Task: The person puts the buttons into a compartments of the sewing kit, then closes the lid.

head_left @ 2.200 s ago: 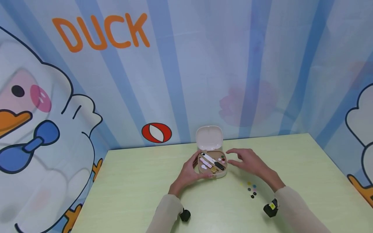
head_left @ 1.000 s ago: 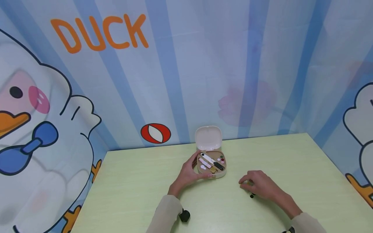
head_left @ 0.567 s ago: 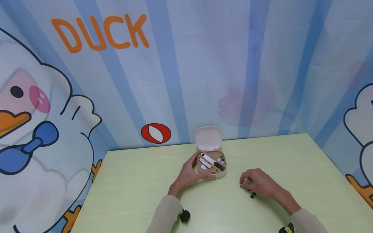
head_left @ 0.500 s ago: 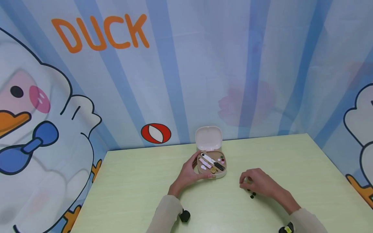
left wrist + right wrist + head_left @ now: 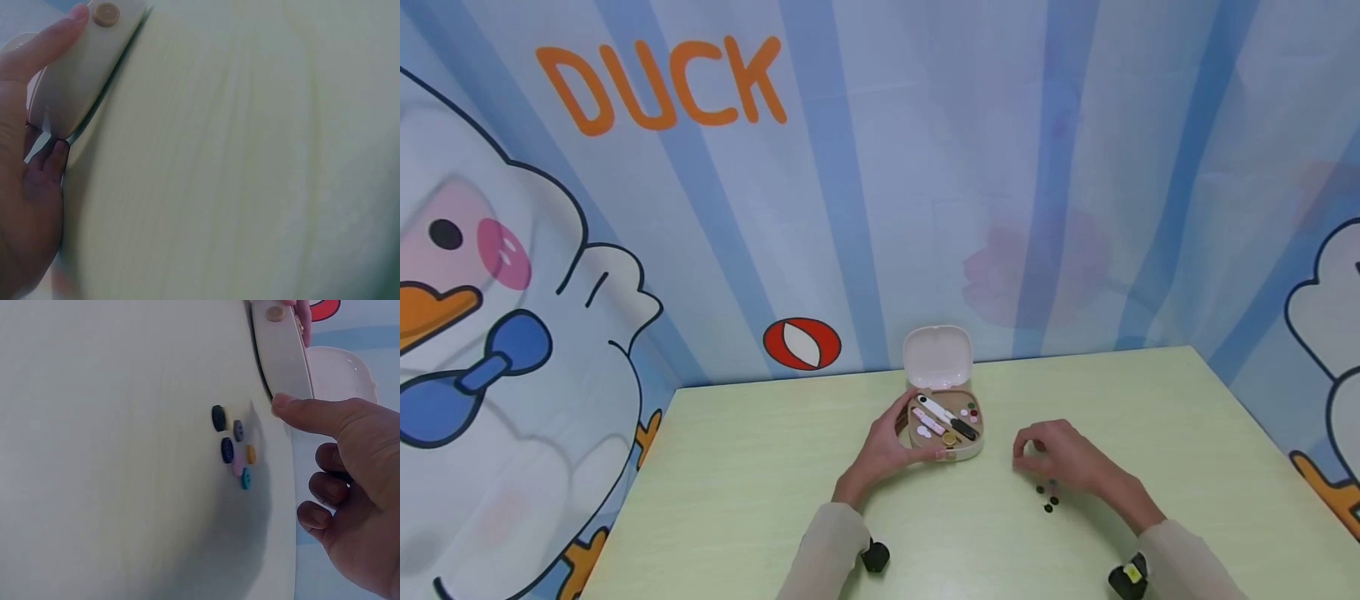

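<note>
My left hand grips the left side of a cream sewing kit box, with the thumb along its front near a tan button clasp. The box's lid stands raised at the back. Inside lie a white-and-black tool, a pink-and-white stick, a gold round piece and several buttons. Right of the box, my right hand hovers with thumb and index tips together, pinching a small button largely hidden by the fingers. Several loose buttons lie below it: black, grey, dark blue, pink, orange and teal.
The pale yellow-green table meets a blue striped curtain printed with a duck right behind the raised lid. Black wrist cameras hang under both sleeves.
My right hand left the box's right side, went down to the loose buttons, and has now lifted slightly. A small yellow button at their left no longer shows. The left hand kept still.
</note>
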Available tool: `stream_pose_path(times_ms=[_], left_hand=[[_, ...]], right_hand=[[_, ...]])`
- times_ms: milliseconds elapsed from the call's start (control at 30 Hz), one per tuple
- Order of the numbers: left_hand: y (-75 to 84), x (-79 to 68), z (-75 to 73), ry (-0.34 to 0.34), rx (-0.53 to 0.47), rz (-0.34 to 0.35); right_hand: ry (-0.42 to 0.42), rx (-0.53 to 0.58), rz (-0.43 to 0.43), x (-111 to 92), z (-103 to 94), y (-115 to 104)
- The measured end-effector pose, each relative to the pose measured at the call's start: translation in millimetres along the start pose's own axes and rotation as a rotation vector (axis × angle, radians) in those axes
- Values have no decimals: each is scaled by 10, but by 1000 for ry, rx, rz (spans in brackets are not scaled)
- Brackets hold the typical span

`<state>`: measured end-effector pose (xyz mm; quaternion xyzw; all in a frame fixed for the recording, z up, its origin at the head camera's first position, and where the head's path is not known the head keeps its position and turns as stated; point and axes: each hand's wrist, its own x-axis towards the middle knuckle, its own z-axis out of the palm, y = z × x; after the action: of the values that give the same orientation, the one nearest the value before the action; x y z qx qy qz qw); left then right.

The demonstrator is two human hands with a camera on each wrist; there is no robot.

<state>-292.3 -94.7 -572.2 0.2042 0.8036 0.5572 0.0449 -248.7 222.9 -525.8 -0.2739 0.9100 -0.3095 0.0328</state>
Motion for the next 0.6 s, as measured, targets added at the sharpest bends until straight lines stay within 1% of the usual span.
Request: stream_pose_path(times_ms=[167,267,600], left_hand=[[4,-12,1,-1,3,-5],[8,-19,-4,2,21,-6],[-4,-20,-21,-7,35,-10]], right_hand=[[13,-4,0,83,-27,10],[25,14,13,133,-43,20],[78,54,8,318,-90,18]])
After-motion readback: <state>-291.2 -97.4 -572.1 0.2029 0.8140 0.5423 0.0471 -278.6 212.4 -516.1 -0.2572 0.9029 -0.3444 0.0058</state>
